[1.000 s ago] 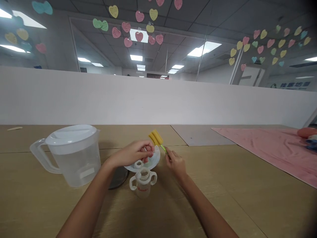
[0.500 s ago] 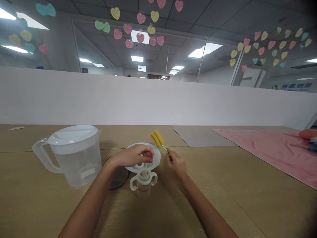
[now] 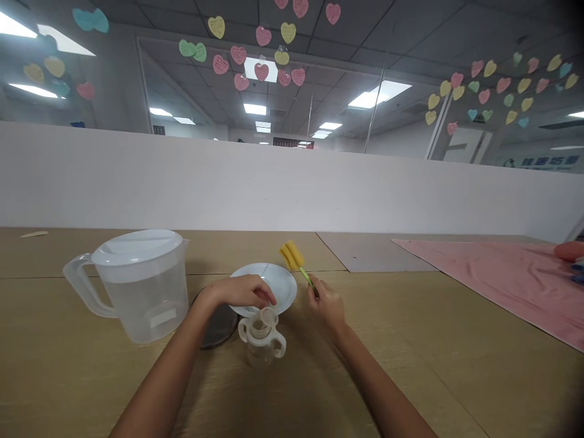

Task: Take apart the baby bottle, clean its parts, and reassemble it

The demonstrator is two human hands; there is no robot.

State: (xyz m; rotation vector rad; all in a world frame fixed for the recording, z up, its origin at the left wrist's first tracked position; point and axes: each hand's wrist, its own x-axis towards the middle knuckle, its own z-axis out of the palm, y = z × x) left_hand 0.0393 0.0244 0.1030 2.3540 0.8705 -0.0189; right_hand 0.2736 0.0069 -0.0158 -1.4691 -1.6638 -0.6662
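My right hand (image 3: 327, 306) is closed round the green handle of a yellow sponge bottle brush (image 3: 292, 254), whose head points up and away. My left hand (image 3: 250, 292) reaches over the near rim of a white plate (image 3: 283, 283), fingers bent down. Its fingertips are on a small translucent round piece (image 3: 269, 316), which tilts at the mouth of a clear baby bottle (image 3: 261, 353). The bottle has two white handles and stands upright on the table. My left hand hides part of the plate.
A lidded clear plastic pitcher (image 3: 141, 292) stands at the left. A dark round disc (image 3: 221, 328) lies partly under my left forearm. At the right a pink cloth (image 3: 493, 274) covers the table (image 3: 410, 377), and a low white partition (image 3: 274, 188) runs behind.
My left hand has come down and nearer to the bottle, and the round piece now shows at its mouth. The bottle has turned slightly. My right hand and the brush have barely moved.
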